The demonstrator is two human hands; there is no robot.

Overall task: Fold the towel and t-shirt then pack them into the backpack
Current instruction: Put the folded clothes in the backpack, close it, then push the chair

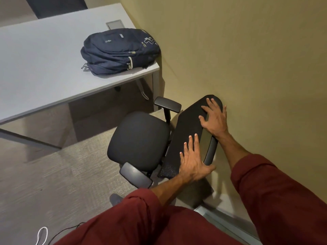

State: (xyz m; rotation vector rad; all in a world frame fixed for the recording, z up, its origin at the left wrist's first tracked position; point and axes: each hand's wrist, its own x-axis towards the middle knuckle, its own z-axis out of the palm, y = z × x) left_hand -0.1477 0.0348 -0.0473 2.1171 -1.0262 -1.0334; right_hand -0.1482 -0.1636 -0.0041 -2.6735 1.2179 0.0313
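As I lean over a black chair [139,137] standing against a tan wall [247,50], both my hands lie on a dark cloth [187,131] draped over its backrest [211,151]; whether it is the towel or the t-shirt I cannot tell. My left hand [192,161] rests flat on the lower end of the cloth, fingers straight and slightly apart, thumb stretched out under the backrest's rim. My right hand [215,119] presses on the upper end, fingers spread wide, the little finger close to the wall. Neither hand is closed round anything. The cloth covers most of the backrest, and its speckled lower edge hangs beside the seat. A navy backpack [120,50] lies on its side at the near right corner of the grey worktop [44,59], well apart from the chair and from both hands. A small grey hatch [114,25] sits in the worktop just behind the backpack. My red sleeves [274,191] are pushed up to the forearms. Below, on grey carpet [70,165], a white cord [42,234] lies at the lower left
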